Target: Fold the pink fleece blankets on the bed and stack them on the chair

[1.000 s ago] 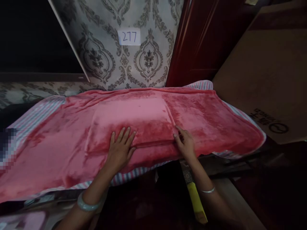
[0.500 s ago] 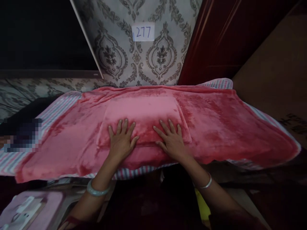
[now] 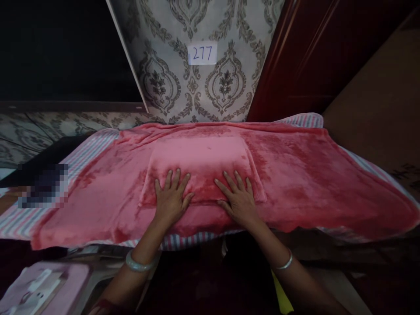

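A folded pink plush bundle [image 3: 200, 151], rectangular and soft, lies on a larger spread pink plush blanket [image 3: 295, 175]. My left hand [image 3: 172, 197] rests flat on the front left part of the bundle, fingers spread and pointing away from me. On its front right part lies my right hand [image 3: 238, 194], likewise palm down with spread fingers. Neither hand grips anything. Under the blanket, a striped cloth [image 3: 88, 148] shows along the edges. The bundle's underside is hidden.
A dark screen [image 3: 65, 52] stands at the back left, before a patterned wall [image 3: 193, 87] bearing a paper marked 277 [image 3: 202, 53]. Dark red furniture [image 3: 295, 61] and a brown panel [image 3: 383, 87] rise at the right. A pink stool-like surface [image 3: 72, 280] is at lower left.
The whole view has shifted slightly, so things sit a little lower and further right. Both hands stay flat on the folded bundle, with little visible movement over it.
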{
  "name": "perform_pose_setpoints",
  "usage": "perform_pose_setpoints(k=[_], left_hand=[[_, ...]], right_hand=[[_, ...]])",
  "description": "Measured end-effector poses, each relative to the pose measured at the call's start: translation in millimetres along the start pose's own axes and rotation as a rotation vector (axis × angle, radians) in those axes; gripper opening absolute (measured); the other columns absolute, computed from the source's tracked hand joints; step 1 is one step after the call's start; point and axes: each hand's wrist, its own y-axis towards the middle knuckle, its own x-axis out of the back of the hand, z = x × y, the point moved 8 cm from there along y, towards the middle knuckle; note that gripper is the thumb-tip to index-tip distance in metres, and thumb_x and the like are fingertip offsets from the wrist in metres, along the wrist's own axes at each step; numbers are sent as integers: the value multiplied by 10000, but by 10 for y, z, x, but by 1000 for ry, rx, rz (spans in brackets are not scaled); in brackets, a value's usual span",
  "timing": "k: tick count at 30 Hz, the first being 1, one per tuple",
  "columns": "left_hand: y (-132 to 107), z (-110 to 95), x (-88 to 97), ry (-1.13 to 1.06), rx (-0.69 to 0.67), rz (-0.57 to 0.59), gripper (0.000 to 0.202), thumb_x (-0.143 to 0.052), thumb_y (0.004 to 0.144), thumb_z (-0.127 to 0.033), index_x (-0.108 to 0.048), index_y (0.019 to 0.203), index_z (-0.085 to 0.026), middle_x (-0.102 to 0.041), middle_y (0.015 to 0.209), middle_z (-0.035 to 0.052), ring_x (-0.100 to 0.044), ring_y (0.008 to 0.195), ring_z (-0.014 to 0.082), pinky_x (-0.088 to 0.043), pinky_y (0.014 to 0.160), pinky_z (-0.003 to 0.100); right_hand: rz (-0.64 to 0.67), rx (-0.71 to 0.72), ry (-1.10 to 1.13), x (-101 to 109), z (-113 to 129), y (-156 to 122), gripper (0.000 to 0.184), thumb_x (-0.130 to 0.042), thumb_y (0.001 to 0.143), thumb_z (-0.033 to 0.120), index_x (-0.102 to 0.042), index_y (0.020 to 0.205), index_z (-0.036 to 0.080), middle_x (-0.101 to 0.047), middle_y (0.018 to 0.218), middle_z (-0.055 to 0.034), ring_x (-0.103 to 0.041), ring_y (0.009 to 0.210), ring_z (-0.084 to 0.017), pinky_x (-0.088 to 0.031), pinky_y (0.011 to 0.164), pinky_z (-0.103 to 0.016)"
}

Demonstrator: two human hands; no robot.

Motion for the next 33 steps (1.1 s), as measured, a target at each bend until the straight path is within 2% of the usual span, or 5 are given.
perform_pose_setpoints(k=[8, 15, 19, 25, 33], left_hand=[[7, -30, 126, 3, 25, -33, 584, -460, 986, -453, -483, 1520, -219, -376, 1621, 175, -294, 1518, 410, -168, 1167, 761], [-239, -879, -14, -118, -414, 31, 610, -551, 951, -499, -527, 1477, -191, -541, 1508, 162, -315, 1516, 370, -144, 1241, 681], [-329, -1023, -195, -135, -383, -4, 691, -593, 915, -549, -483, 1514, -224, -554, 1489, 151, -257, 1528, 413, -148, 1221, 724], [-388, -1018, -245, -100, -378, -38, 698, -572, 932, -501, -381, 1573, -299, -305, 1675, 86, -187, 1549, 411, -161, 1203, 739], [-412, -995, -258, -69, -399, -54, 772, -613, 893, -505, -337, 1593, -334, -245, 1698, 36, -198, 1547, 401, -112, 1234, 699]], right_hand=[[97, 24, 184, 148, -24, 75, 482, -477, 1021, 427, -530, 1490, 333, -406, 1615, -80, -292, 1522, -354, -191, 1183, -715], [257, 332, 418, 279, 271, 394, 524, -336, 1070, 341, -360, 1591, 299, -414, 1612, -62, -355, 1504, -212, -276, 1235, -529], [383, 451, 238, 74, 300, 616, 559, -421, 1055, 419, -332, 1597, 313, -300, 1663, -55, -189, 1566, -240, -151, 1255, -572], [386, 557, 55, -138, 16, 1123, 605, -457, 1036, 505, -326, 1596, 317, -220, 1688, -67, -148, 1569, -310, -102, 1217, -664], [449, 357, -16, -430, -476, 2005, 601, -372, 1044, 543, -292, 1611, 359, -205, 1698, -62, -177, 1555, -369, -172, 1182, -690]])
